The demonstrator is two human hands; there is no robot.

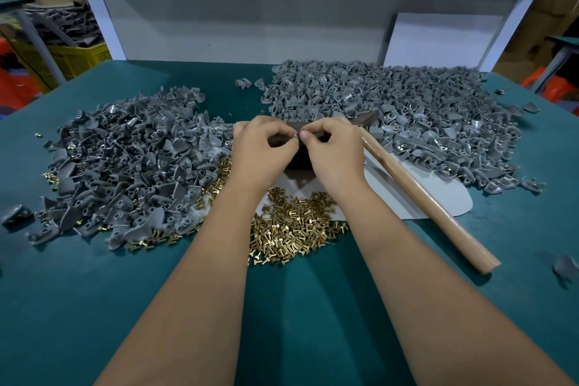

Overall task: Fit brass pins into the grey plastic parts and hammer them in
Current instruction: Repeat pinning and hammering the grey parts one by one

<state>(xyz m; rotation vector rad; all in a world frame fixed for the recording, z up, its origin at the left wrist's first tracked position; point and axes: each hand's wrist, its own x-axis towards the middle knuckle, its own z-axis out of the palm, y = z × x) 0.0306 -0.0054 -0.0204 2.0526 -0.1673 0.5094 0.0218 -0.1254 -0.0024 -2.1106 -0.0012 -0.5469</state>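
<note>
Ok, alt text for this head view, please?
Both hands, left and right, pinch a small part together over a dark block. Grey plastic parts lie piled either side, brass pins nearer, a wooden-handled hammer at right.

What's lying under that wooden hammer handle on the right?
The hammer handle rests on a pale sheet over the green table. Its upper end runs behind the right hand, so what lies beneath there is hidden.

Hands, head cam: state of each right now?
Left hand: fingers curled, pinching a small item at the fingertips, too small to identify.
Right hand: fingers curled, pinching at the same spot; what it holds cannot be told.
</note>
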